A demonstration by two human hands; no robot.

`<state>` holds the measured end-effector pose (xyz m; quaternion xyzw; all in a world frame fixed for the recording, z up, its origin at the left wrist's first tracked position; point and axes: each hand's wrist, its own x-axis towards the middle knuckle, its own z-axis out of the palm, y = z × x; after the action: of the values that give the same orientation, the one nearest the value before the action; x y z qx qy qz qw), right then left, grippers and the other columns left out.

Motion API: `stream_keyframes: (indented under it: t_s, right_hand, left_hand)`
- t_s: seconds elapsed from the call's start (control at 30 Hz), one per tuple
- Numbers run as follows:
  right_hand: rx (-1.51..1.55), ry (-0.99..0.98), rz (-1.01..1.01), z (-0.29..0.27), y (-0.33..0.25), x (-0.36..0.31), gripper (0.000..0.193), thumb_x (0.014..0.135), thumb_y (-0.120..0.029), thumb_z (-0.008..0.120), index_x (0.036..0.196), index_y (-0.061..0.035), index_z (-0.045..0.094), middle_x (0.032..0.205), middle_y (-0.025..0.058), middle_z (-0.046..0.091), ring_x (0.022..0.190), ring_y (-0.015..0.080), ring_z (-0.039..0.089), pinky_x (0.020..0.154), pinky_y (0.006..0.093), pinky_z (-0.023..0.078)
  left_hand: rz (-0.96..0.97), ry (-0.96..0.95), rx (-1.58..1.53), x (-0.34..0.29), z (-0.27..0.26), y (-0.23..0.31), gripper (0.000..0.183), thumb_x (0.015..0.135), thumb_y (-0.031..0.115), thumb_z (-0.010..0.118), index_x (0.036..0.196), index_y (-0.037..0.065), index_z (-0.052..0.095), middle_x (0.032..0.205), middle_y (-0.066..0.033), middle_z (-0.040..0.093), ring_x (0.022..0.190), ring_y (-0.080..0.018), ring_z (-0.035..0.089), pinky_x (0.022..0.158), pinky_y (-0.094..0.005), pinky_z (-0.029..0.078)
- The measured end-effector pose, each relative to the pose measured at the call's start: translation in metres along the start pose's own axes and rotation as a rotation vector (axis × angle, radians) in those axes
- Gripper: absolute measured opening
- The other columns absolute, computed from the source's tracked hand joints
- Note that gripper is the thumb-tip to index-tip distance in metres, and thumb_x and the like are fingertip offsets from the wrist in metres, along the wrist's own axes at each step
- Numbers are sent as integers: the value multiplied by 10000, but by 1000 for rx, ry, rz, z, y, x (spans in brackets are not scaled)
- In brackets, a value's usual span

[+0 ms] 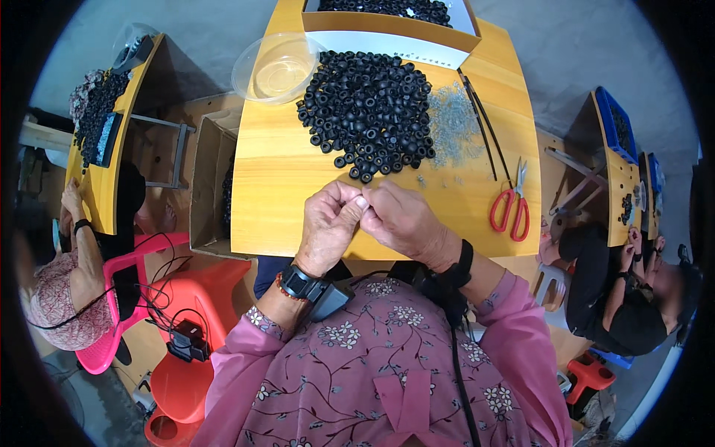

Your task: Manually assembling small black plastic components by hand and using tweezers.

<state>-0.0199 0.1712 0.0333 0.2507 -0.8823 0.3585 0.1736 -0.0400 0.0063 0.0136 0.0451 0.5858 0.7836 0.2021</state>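
Observation:
My left hand (330,226) and my right hand (404,224) meet above the table's near edge, thumbs and fingertips pinched together. Whatever they grip between them is too small or hidden to name. Just beyond my fingertips lies a large heap of small round black caps (365,112), several showing a hollow centre. To its right is a spread of tiny clear pieces (453,123). Red-handled scissors (512,205) rest to the right of my right hand, blades pointing away. Two thin dark rods (482,123) lie between the clear pieces and the table's right side.
The yellow wooden table (275,186) carries a clear plastic bowl (277,68) at far left and an open box (395,33) of black pieces at the back. A cardboard carton (212,179) and red chair (195,328) stand left. Other people sit at tables on both sides.

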Motion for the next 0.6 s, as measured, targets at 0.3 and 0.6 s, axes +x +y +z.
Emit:
stream_keyframes:
  t_s: [0.3, 0.6]
  right_hand:
    - [155, 19, 268, -15, -20, -14, 293, 844, -49, 694, 1114, 12, 599, 822, 127, 578, 703, 307, 618, 598, 383, 491]
    - [-32, 77, 215, -17, 0, -9, 205, 863, -33, 636, 1065, -6, 619, 872, 126, 583, 719, 310, 630, 605, 397, 505]
  left_hand:
    - [66, 23, -393, -8, -14, 4, 74, 977, 76, 595, 1040, 38, 602, 953, -111, 685, 823, -181, 681, 755, -317, 568]
    - [488, 869, -55, -20, -134, 32, 198, 899, -35, 611, 1089, 20, 602, 1065, -80, 626, 946, -156, 587, 890, -290, 479]
